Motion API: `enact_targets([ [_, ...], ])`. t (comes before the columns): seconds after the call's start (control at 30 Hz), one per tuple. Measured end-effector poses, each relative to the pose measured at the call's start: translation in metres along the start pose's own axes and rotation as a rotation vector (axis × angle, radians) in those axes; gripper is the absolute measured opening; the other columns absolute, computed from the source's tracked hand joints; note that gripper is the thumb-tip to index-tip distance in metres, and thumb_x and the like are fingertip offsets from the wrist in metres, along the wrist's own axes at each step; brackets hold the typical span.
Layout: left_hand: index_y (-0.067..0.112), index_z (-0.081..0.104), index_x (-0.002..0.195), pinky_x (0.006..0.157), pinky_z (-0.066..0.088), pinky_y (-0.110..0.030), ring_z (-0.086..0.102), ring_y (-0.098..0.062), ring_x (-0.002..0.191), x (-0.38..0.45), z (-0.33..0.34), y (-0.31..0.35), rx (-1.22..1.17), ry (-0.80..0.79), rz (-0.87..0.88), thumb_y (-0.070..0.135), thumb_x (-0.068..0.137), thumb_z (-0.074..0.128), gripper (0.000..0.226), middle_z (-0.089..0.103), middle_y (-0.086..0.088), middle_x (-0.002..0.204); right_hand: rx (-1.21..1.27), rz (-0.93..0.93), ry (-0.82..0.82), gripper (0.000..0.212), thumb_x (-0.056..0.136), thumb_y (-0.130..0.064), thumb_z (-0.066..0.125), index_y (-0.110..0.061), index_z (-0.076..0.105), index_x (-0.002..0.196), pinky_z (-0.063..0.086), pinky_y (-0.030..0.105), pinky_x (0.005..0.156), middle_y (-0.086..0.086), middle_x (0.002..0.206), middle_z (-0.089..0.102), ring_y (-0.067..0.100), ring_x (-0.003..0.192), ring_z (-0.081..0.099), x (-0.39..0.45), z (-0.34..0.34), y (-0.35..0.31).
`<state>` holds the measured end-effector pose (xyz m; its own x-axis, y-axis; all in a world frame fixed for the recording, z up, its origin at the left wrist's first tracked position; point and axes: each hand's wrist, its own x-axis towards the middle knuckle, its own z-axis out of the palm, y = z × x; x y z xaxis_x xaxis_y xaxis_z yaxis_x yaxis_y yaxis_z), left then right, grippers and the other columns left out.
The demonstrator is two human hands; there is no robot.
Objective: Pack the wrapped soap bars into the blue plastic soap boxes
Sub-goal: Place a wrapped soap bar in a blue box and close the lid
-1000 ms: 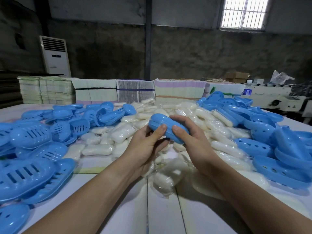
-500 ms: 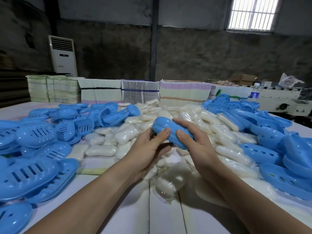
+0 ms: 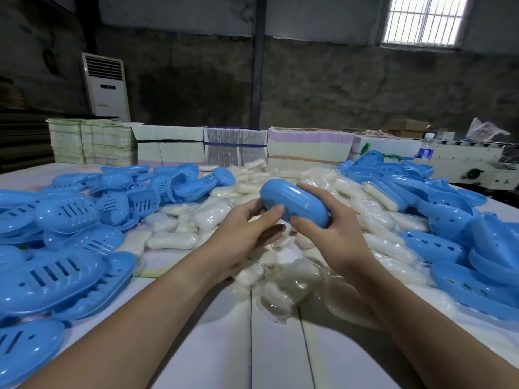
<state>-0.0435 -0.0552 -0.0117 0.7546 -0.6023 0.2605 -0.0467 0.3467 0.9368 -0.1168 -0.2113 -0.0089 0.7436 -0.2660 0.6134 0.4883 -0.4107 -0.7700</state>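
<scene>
While thumbs press lid, both hands' fingers (image 3: pixel 314 189) curl round closed soap box (image 3: pixel 295 203).

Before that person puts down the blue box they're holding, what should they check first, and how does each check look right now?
1. Closed blue plastic soap box held by both hands: ok; left hand and right hand grip it.
2. Halves shut all round: cannot tell, seam hidden.
3. Soap inside: cannot tell.
4. White wrapped soap bars within reach: ok.
5. Empty slotted blue box halves ready at left: ok.
</scene>
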Motion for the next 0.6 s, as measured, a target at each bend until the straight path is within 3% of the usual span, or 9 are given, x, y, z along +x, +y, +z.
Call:
enact_targets([
  [0.07, 0.032, 0.054, 0.138, 0.088, 0.059, -0.030, 0.073, -0.020, 0.104, 0.002, -0.007, -0.002, 0.172, 0.032, 0.093, 0.020, 0.089, 0.074, 0.053, 0.063, 0.002, 0.127, -0.013, -0.024, -0.009, 0.049, 0.076, -0.011, 0.079, -0.044, 0.064, 0.110, 0.058, 0.025, 0.074, -0.020, 0.100, 0.067, 0.006, 0.086, 0.066, 0.000, -0.004, -0.001],
  [0.13, 0.047, 0.052, 0.135, 0.090, 0.059, -0.035, 0.073, -0.014, 0.100, 0.005, -0.014, -0.003, 0.378, 0.057, 0.202, 0.021, 0.086, 0.077, 0.060, 0.062, 0.015, 0.124, -0.033, -0.033, -0.023, 0.050, 0.075, -0.006, 0.081, -0.040, 0.064, 0.108, 0.058, 0.024, 0.070, -0.017, 0.097, 0.068, 0.005, 0.082, 0.066, 0.001, -0.006, 0.000],
  [0.33, 0.037, 0.061, 0.118, 0.086, 0.052, -0.022, 0.065, -0.002, 0.103, 0.006, -0.021, 0.000, 0.625, 0.030, 0.322, 0.019, 0.087, 0.077, 0.040, 0.068, 0.024, 0.110, -0.010, -0.022, -0.099, 0.041, 0.075, -0.006, 0.081, -0.035, 0.070, 0.102, 0.058, 0.035, 0.064, -0.002, 0.090, 0.070, 0.007, 0.073, 0.062, 0.004, -0.015, 0.000],
  [0.5, 0.032, 0.061, 0.117, 0.087, 0.055, -0.038, 0.061, -0.006, 0.107, 0.001, -0.019, 0.002, 0.749, 0.057, 0.393, 0.017, 0.082, 0.081, 0.043, 0.065, 0.019, 0.111, -0.009, 0.027, -0.214, 0.036, 0.075, -0.028, 0.075, -0.036, 0.068, 0.109, 0.059, 0.028, 0.075, -0.011, 0.100, 0.069, 0.006, 0.087, 0.066, 0.003, -0.021, 0.000],
  [0.6, 0.030, 0.061, 0.117, 0.091, 0.054, -0.045, 0.061, -0.013, 0.109, -0.002, -0.015, 0.003, 0.810, -0.002, 0.478, 0.018, 0.080, 0.082, 0.044, 0.064, 0.015, 0.115, -0.089, 0.047, -0.268, 0.033, 0.078, -0.048, 0.064, -0.041, 0.068, 0.110, 0.051, 0.015, 0.077, -0.017, 0.106, 0.068, 0.002, 0.093, 0.064, 0.002, -0.026, -0.006],
])
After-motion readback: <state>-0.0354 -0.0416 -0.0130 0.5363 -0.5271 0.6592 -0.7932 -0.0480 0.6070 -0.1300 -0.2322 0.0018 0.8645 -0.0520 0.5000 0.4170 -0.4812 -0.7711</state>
